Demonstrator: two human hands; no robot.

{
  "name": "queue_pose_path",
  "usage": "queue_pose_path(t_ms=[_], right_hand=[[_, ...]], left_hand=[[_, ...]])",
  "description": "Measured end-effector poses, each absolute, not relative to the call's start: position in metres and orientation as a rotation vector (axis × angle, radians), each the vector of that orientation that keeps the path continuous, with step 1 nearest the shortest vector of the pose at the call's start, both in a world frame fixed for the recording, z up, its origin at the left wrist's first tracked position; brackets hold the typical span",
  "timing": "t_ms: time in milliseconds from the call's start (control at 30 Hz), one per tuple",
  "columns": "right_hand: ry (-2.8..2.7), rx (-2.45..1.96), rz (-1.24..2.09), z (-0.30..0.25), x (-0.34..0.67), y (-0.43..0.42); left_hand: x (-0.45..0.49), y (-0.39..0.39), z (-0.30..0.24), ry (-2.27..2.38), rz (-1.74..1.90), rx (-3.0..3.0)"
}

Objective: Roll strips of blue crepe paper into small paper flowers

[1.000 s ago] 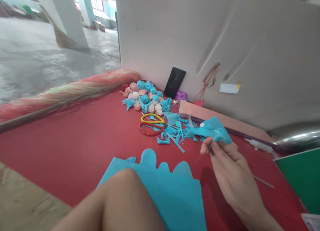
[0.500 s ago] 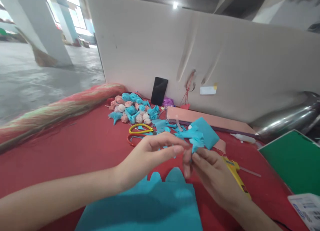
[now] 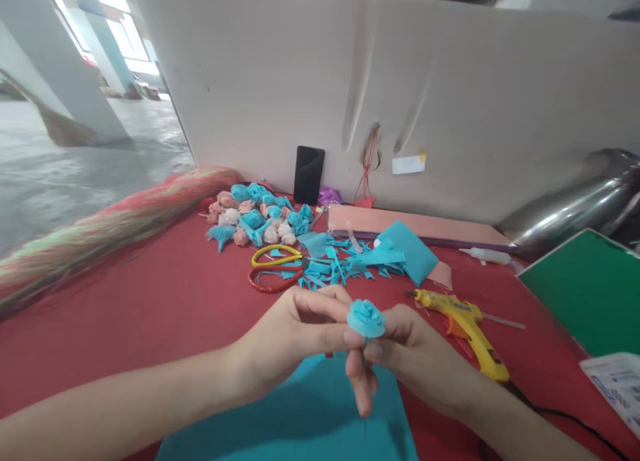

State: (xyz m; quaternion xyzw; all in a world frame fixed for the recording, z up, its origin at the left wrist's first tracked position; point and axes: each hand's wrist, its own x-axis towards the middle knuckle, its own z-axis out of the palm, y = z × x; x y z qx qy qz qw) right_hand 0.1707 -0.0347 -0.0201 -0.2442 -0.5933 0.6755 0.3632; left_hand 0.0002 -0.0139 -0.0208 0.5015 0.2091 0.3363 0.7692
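A small rolled blue paper flower [image 3: 367, 317] sits between the fingertips of both hands above the red table [image 3: 150, 301]. My left hand [image 3: 295, 334] pinches it from the left, fingers curled. My right hand [image 3: 415, 361] grips it from the right, thumb and fingers closed below the bloom. Under the hands lies a large blue paper sheet [image 3: 310, 421]. A yellow glue gun [image 3: 465, 324] lies just right of my right hand.
A pile of blue and pink paper flowers [image 3: 255, 218], yellow and red scissors [image 3: 273, 268] and blue paper scraps [image 3: 350, 261] lie further back. A black phone [image 3: 308, 174] leans on the white board. A green board [image 3: 585, 291] is at right, a striped roll [image 3: 100, 228] at left.
My left hand came in from below and joined the right. The loose blue paper strip in my right hand is now rolled into a tight flower held by both hands, nearer to me.
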Motion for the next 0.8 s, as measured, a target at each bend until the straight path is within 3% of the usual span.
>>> queue_pose_path(t_ms=[100, 300, 400, 567, 800], right_hand=[[-1.578, -0.711, 1.541, -0.019, 0.169, -0.038], [-1.851, -0.858, 0.586, -0.021, 0.166, -0.050], [-1.897, -0.859, 0.292, -0.026, 0.164, -0.052], [-1.910, -0.823, 0.091, -0.030, 0.163, -0.052], [-1.929, -0.835, 0.126, -0.031, 0.164, -0.051]], left_hand=[[0.002, -0.016, -0.023, 0.433, 0.775, 1.061], [0.005, -0.016, -0.026, 0.540, 0.946, 1.074], [0.006, -0.015, -0.028, 0.588, 0.978, 1.108], [0.007, -0.015, -0.029, 0.620, 1.026, 1.183], [0.005, -0.013, -0.029, 0.618, 1.077, 1.283]])
